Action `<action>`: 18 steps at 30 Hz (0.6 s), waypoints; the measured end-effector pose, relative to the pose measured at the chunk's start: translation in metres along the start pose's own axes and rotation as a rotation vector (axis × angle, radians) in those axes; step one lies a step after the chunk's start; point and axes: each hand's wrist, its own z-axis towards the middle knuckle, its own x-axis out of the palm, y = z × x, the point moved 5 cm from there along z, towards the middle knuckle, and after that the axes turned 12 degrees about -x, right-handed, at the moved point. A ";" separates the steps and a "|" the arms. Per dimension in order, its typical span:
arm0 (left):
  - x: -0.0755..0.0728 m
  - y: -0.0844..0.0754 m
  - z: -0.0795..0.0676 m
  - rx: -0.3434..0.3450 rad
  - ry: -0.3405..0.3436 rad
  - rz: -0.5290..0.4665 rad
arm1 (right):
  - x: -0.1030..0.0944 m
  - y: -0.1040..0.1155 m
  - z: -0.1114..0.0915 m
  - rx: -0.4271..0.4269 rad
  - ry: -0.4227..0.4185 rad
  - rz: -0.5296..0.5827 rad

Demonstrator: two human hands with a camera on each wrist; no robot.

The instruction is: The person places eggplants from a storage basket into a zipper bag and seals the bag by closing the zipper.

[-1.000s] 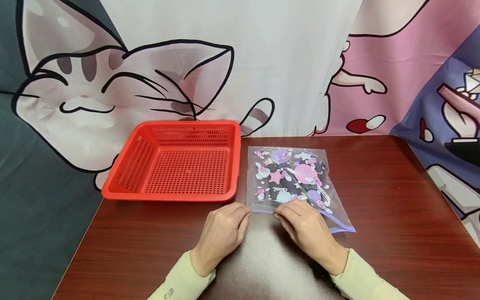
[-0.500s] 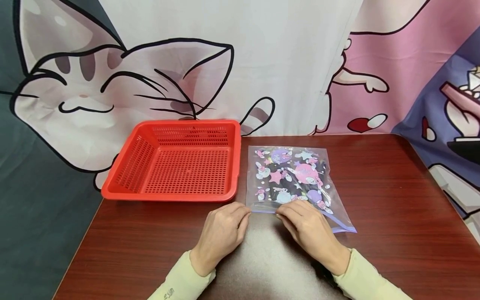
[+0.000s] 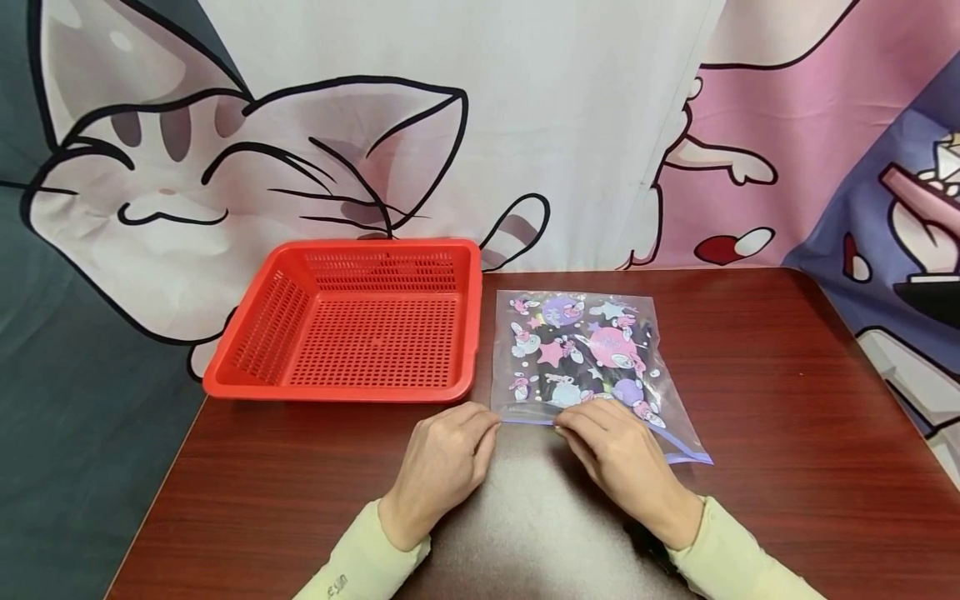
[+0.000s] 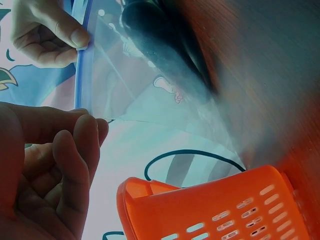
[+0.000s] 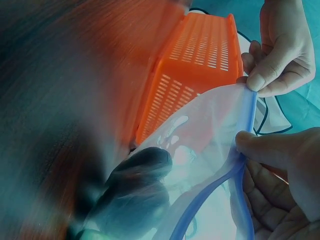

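A clear zip bag [image 3: 525,354] printed with stars and cartoon figures lies on the table, its purple-blue zip edge toward me. Something dark [image 5: 135,190] with rounded shapes is inside it; its kind is unclear through the film. My left hand [image 3: 446,458] pinches the left end of the zip edge between thumb and fingers. Further right along the same edge, my right hand [image 3: 618,450] pinches the zip strip. In the right wrist view, the two strips lie together between the hands and part beyond my right thumb, leaving that end of the bag's mouth gaping.
A red perforated plastic basket [image 3: 375,342] with nothing in it stands left of the bag, close by. The brown wooden table [image 3: 787,400] reaches back to a cartoon-printed curtain [image 3: 585,133]. A shiny grey patch [image 3: 517,517] lies between my forearms.
My right hand has shifted very slightly to the right along the zip edge. The left hand keeps its pinch at the corner, and the basket stays put.
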 end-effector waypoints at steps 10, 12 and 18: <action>0.001 0.000 -0.001 0.003 -0.001 -0.006 | -0.002 -0.001 -0.003 0.006 0.004 -0.009; 0.000 -0.001 0.000 0.005 -0.004 -0.006 | -0.002 -0.001 -0.003 0.007 0.006 -0.012; -0.001 -0.002 0.000 0.009 -0.005 0.002 | -0.003 -0.001 -0.005 0.012 0.019 -0.010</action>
